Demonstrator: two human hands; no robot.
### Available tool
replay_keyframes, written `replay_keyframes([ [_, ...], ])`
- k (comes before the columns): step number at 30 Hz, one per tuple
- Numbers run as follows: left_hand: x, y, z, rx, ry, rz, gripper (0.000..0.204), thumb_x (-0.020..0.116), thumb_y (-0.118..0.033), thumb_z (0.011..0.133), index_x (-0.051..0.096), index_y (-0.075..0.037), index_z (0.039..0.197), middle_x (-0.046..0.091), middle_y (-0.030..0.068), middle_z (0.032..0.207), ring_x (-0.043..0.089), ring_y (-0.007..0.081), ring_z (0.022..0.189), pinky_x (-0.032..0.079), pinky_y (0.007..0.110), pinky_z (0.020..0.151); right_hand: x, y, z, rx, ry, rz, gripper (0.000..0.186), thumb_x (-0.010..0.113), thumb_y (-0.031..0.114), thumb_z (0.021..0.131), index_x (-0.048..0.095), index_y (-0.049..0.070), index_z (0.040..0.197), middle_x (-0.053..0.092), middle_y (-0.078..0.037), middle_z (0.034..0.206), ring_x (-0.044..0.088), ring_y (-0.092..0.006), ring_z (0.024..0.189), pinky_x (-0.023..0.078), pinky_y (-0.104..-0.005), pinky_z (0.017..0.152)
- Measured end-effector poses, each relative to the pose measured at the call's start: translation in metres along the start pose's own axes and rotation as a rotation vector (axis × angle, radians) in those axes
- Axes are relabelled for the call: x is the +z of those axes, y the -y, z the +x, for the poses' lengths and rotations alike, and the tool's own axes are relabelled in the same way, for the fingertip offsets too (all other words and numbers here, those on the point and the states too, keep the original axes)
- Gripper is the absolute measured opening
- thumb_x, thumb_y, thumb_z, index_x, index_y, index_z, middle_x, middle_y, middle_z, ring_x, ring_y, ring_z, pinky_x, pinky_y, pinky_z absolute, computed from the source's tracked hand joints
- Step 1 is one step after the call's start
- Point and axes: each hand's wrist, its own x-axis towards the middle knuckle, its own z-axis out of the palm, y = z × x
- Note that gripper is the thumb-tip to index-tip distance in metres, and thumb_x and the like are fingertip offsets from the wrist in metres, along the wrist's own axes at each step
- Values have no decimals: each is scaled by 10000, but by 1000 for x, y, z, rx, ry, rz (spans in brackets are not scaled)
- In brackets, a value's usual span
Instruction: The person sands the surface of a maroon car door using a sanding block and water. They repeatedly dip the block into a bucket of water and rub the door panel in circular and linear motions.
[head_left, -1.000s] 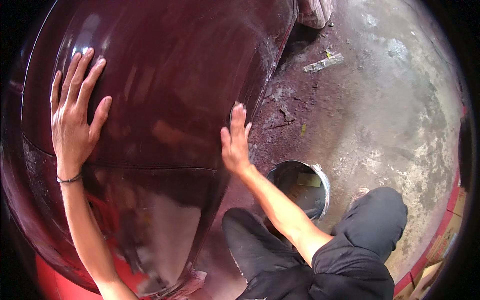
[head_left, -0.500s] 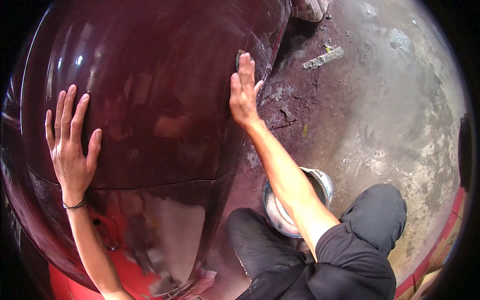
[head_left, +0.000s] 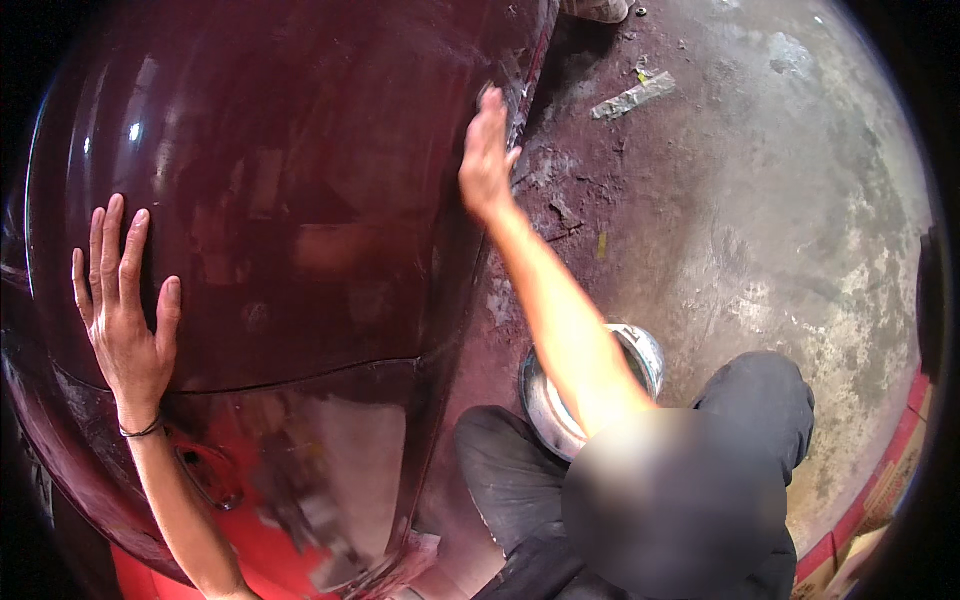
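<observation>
A glossy dark maroon car body panel (head_left: 320, 170) curves across the left half of the view. Flat on it at the far left lies my left hand (head_left: 130, 330), open, fingers spread, a dark band round the wrist. My right hand (head_left: 486, 165) presses against the panel near its right edge, fingers straight and held together. Under its fingertips a small dark edge of something thin shows; the rest is hidden by the hand, so its kind cannot be made out. Pale, dull smears mark the panel around that hand.
Below my right forearm stands a round bucket (head_left: 648, 358) on the floor, beside my bent legs. A strip of crumpled tape (head_left: 634, 96) and dark scraps (head_left: 566, 216) lie on the stained concrete floor (head_left: 760, 210). Cardboard boxes (head_left: 890, 490) line the lower right rim.
The view has shifted slightly. My right hand has slid a little along the panel's right edge, its fingers still together. My left hand stays spread on the panel.
</observation>
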Motion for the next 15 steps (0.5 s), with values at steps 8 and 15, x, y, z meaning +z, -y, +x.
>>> replay_keyframes([
  [8,17,-7,4,2,10,-22,589,585,-326,1068,468,-200,1632,390,30,1736,299,239,1629,168,472,1345,6,-6,-53,-47,43,-19,644,220,463,1174,126,192,1750,56,-83,1828,29,-327,1680,-34,-732,1253],
  [15,8,-3,4,-1,-57,-21,575,601,-339,1050,513,-223,1606,426,7,1716,330,214,1615,191,464,1339,-22,-19,46,140,3,-41,706,195,552,1160,122,165,1746,57,-98,1826,58,-325,1678,31,-718,1267],
])
